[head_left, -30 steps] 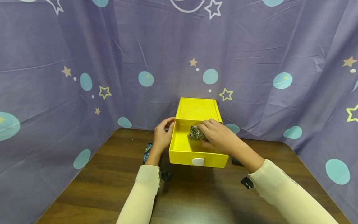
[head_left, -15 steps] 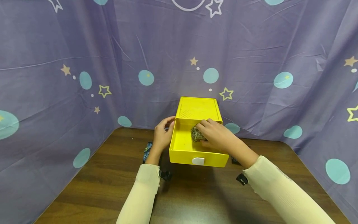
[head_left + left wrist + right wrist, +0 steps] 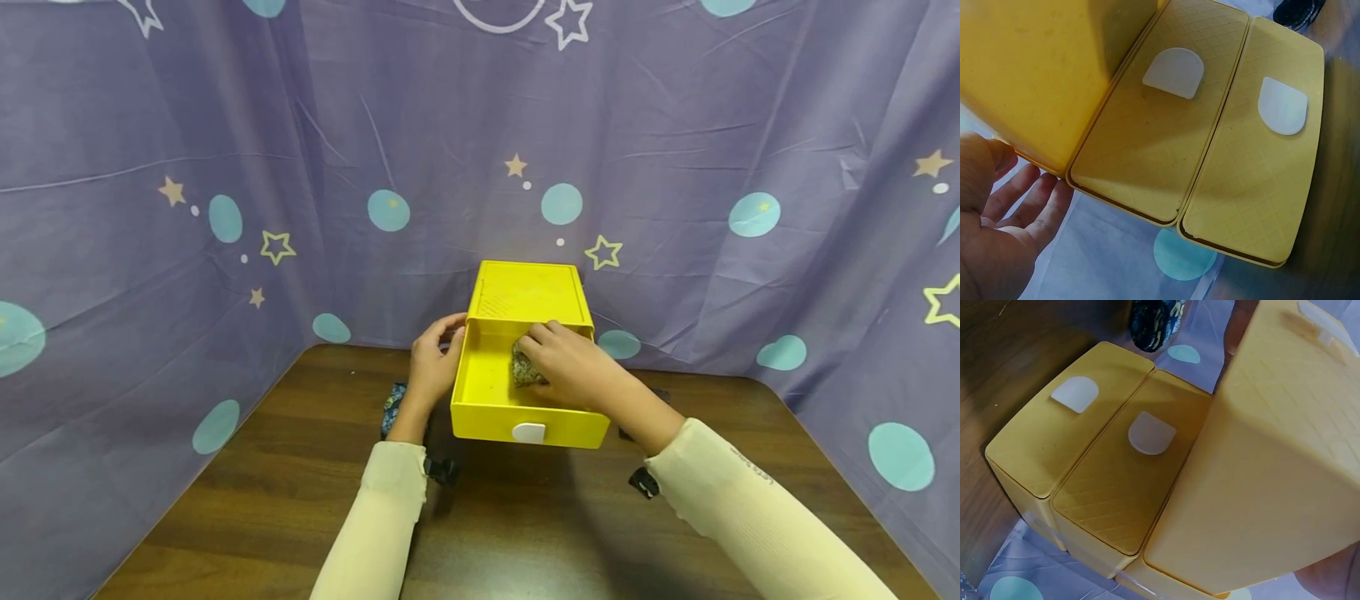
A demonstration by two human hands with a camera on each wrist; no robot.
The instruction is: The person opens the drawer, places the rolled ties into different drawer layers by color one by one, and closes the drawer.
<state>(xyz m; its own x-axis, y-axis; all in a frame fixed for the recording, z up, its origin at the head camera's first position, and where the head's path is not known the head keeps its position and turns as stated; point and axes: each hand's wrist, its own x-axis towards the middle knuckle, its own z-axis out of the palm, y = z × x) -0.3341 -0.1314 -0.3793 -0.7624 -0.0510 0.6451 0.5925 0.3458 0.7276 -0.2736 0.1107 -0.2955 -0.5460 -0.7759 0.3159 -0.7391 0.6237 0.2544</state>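
Observation:
A yellow drawer unit (image 3: 528, 292) stands near the back of the table, its top drawer (image 3: 480, 379) pulled out. My right hand (image 3: 573, 367) reaches into this drawer and grips a rolled, speckled green-brown cloth (image 3: 527, 373), partly covered by the fingers. The roll lies low in the right half of the drawer. My left hand (image 3: 435, 362) rests along the unit's left side, fingers extended; in the left wrist view its fingertips (image 3: 1057, 190) are at the unit's edge. The drawer wall hides the roll in the right wrist view.
Two lower drawers with white tabs (image 3: 1175, 74) stay closed under the top one. A blue patterned cloth bundle (image 3: 392, 408) lies left of the unit, beside my left wrist. A purple curtain (image 3: 450, 150) hangs behind the wooden table (image 3: 247, 475).
My right hand has shifted slightly left and turned the cloth roll, so its coiled end no longer faces the camera. The left hand and the drawer have stayed in place.

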